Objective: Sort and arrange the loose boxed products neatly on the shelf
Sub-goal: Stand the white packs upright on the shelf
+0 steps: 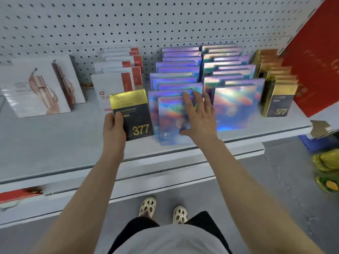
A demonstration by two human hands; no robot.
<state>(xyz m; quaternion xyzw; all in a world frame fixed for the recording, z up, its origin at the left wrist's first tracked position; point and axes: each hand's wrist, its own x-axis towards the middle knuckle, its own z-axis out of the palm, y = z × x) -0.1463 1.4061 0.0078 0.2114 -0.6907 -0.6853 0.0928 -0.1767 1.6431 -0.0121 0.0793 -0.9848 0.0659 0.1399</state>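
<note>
My left hand [114, 127] grips a black and gold box marked 377 [134, 114] by its lower left corner, upright above the white shelf [55, 136]. With fingers spread, my right hand [199, 117] lies flat on the front holographic box [170, 121] of the left holographic row [176, 74]. A second holographic row [233, 92] stands to its right. Further right is a row of matching black and gold 377 boxes [278, 99]. White and red boxes [119, 74] stand behind the held box.
White boxes with a brown figure [42, 87] lean at the shelf's left. A large red box [315, 57] leans at the right end. A blue crate [315, 143] and yellow-green packets [326, 162] lie on the floor at right. A pegboard [128, 21] backs the shelf.
</note>
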